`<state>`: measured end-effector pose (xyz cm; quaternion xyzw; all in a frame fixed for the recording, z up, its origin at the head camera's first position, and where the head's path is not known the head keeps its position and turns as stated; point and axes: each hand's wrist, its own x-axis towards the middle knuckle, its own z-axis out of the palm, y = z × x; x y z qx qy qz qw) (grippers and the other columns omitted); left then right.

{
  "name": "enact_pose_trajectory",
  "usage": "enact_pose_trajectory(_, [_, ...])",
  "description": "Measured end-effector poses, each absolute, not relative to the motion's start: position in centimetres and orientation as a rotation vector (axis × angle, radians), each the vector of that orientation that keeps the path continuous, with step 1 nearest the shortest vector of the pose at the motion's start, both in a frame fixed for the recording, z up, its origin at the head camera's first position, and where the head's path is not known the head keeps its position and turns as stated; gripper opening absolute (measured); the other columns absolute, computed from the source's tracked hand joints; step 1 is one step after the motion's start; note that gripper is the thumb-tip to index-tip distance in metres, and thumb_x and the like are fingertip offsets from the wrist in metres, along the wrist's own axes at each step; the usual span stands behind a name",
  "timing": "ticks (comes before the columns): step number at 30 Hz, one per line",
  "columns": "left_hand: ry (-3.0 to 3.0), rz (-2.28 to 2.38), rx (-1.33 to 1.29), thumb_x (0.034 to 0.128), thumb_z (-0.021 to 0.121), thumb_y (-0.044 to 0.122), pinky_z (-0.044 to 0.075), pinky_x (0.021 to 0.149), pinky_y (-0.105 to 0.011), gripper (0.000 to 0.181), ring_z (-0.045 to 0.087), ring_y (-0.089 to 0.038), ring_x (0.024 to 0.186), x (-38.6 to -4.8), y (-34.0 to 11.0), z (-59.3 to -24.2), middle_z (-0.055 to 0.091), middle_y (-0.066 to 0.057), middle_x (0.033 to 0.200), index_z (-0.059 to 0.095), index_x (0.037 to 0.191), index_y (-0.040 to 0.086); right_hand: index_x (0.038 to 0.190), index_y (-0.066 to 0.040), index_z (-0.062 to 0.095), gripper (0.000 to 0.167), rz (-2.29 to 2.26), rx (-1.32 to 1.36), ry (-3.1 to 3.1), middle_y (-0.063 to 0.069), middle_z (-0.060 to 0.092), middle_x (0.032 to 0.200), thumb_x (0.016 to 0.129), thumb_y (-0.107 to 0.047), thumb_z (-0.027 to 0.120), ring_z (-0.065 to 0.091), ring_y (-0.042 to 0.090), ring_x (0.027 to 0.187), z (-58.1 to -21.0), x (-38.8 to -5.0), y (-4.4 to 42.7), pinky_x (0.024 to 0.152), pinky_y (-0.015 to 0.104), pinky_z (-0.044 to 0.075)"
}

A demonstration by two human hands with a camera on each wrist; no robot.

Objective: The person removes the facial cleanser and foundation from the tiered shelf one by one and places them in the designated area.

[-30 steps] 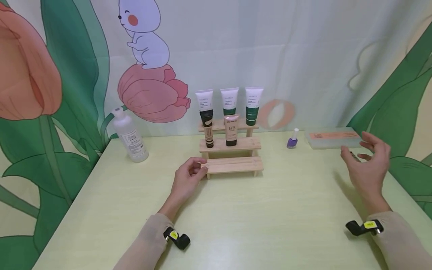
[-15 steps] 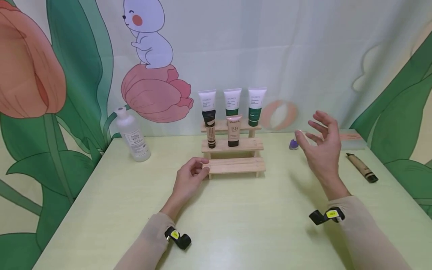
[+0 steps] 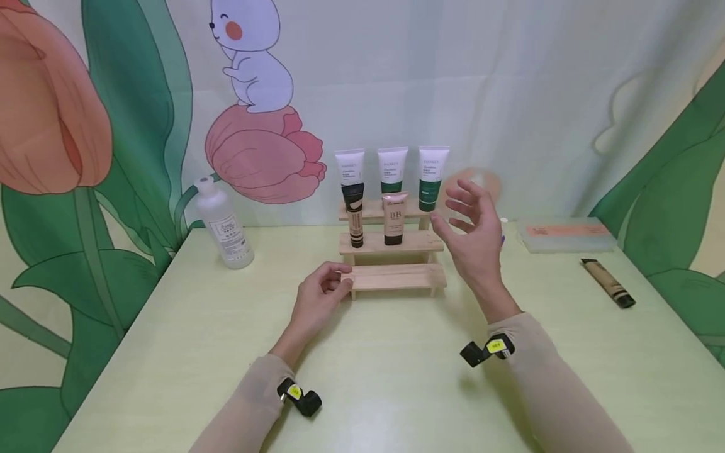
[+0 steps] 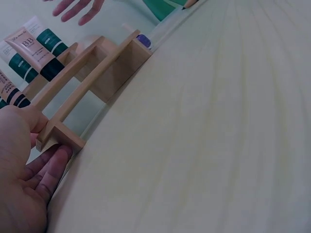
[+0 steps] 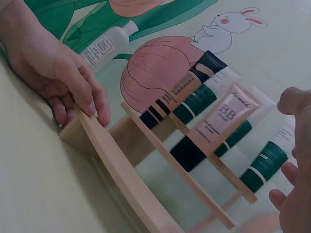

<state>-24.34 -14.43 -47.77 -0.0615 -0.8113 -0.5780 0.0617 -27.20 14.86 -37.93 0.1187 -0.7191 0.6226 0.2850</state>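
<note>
My left hand (image 3: pixel 320 292) grips the left end of the lowest step of a three-step wooden display rack (image 3: pixel 396 277), thumb on top and fingers underneath, as the left wrist view shows. Bare-palmed and holding nothing, my right hand (image 3: pixel 476 245) hovers at the rack's right side with fingers spread. On the top step stand three white-and-green tubes, the rightmost tube (image 3: pixel 433 179) closest to that hand. The middle step carries a black-and-tan tube (image 3: pixel 355 217) and a pink BB cream tube (image 5: pixel 221 121), both upright. Nothing stands on the lowest step.
At the left is a white pump-less bottle (image 3: pixel 226 229). A tan-and-black tube (image 3: pixel 608 283) lies at the right, in front of a flat translucent case (image 3: pixel 566 236). My right hand mostly hides a purple nail polish bottle (image 4: pixel 144 41). A printed curtain (image 3: pixel 510 94) hangs behind.
My right hand has swept left from beside the flat case to the rack, uncovering the lying tube and covering the nail polish. The left hand keeps its grip in the same place.
</note>
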Motion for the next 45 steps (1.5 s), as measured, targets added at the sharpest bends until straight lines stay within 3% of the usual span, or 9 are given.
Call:
enact_pose_trajectory(5, [-2.458, -1.747, -0.182, 0.1067, 0.077, 0.02, 0.055, 0.078, -0.028, 0.02, 0.068, -0.02, 0.093, -24.2, -14.3, -47.7, 0.075, -0.005, 0.107, 0.077, 0.126, 0.02, 0.154, -0.008, 0.059, 0.064, 1.773, 0.348, -1.917, 0.015, 0.068, 0.141, 0.097, -0.012, 0.088, 0.069, 0.035, 0.129, -38.6, -27.8, 13.0, 0.106, 0.05, 0.058])
enact_pose_trajectory(9, [-2.457, -1.746, -0.183, 0.1068, 0.077, 0.019, 0.055, 0.077, -0.028, 0.02, 0.069, -0.02, 0.093, -24.1, -14.2, -47.6, 0.075, -0.005, 0.108, 0.077, 0.126, 0.019, 0.152, -0.008, 0.06, 0.063, 1.823, 0.373, -1.919, 0.014, 0.071, 0.138, 0.096, -0.011, 0.089, 0.07, 0.041, 0.127, -39.0, -28.2, 11.8, 0.105, 0.051, 0.06])
enact_pose_trajectory(15, [-2.462, -1.754, -0.186, 0.1063, 0.077, 0.019, 0.056, 0.08, -0.028, 0.019, 0.07, -0.02, 0.094, -24.1, -14.0, -47.6, 0.075, -0.005, 0.108, 0.077, 0.126, 0.019, 0.153, -0.008, 0.061, 0.063, 1.831, 0.371, -1.951, 0.014, 0.072, 0.138, 0.097, -0.011, 0.089, 0.073, 0.034, 0.125, -39.7, -28.5, 10.9, 0.108, 0.06, 0.058])
enact_pose_trajectory(23, [-2.453, -1.765, -0.179, 0.1063, 0.077, 0.019, 0.056, 0.078, -0.028, 0.019, 0.069, -0.02, 0.091, -24.1, -14.0, -47.6, 0.074, -0.005, 0.106, 0.077, 0.126, 0.02, 0.155, -0.016, 0.059, 0.062, 1.837, 0.409, -2.018, 0.012, 0.07, 0.14, 0.099, -0.01, 0.086, 0.072, 0.031, 0.125, -40.6, -28.7, 10.1, 0.107, 0.058, 0.059])
enact_pose_trajectory(38, [-2.457, -1.751, -0.177, 0.1062, 0.077, 0.019, 0.056, 0.079, -0.028, 0.019, 0.069, -0.021, 0.092, -24.1, -14.2, -47.6, 0.074, -0.005, 0.107, 0.077, 0.125, 0.02, 0.154, -0.009, 0.057, 0.055, 1.832, 0.394, -2.085, 0.02, 0.073, 0.136, 0.103, 0.003, 0.075, 0.072, 0.032, 0.12, -41.6, -29.3, 9.2, 0.109, 0.049, 0.058])
enact_pose_trajectory(45, [-2.452, -1.752, -0.174, 0.1059, 0.077, 0.019, 0.055, 0.078, -0.029, 0.019, 0.069, -0.021, 0.093, -24.2, -14.3, -47.6, 0.073, -0.005, 0.106, 0.078, 0.125, 0.021, 0.15, -0.007, 0.058, 0.047, 1.77, 0.388, -2.122, 0.018, 0.072, 0.134, 0.105, 0.002, 0.073, 0.071, 0.031, 0.117, -41.5, -29.4, 9.1, 0.103, 0.047, 0.058])
